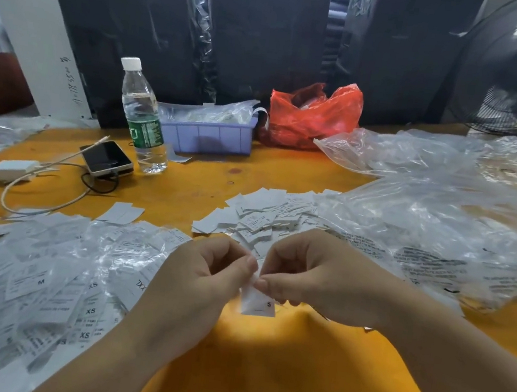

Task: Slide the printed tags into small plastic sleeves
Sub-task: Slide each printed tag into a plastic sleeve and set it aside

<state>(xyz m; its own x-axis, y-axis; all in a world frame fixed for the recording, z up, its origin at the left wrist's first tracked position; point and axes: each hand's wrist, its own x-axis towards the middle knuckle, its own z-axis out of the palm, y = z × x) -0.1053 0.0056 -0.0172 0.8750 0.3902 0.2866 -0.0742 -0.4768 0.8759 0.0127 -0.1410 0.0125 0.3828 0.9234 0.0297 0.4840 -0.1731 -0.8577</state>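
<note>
left hand (204, 274) curled, pinching tag (258, 302) | right hand (313, 269) curled, pinching same tag above table (286, 173)

The white tag (258, 302) pinched between both hands reads "S". In the sleeved pile (42, 282) on the left, tags show "M", "XS" several times, and one upside-down "XXL". Other print is too blurred to read.

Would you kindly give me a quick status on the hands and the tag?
Both hands, left and right, pinching one S tag above the table. Whether it is sleeved yet: cannot tell. Nothing in the way.
</note>
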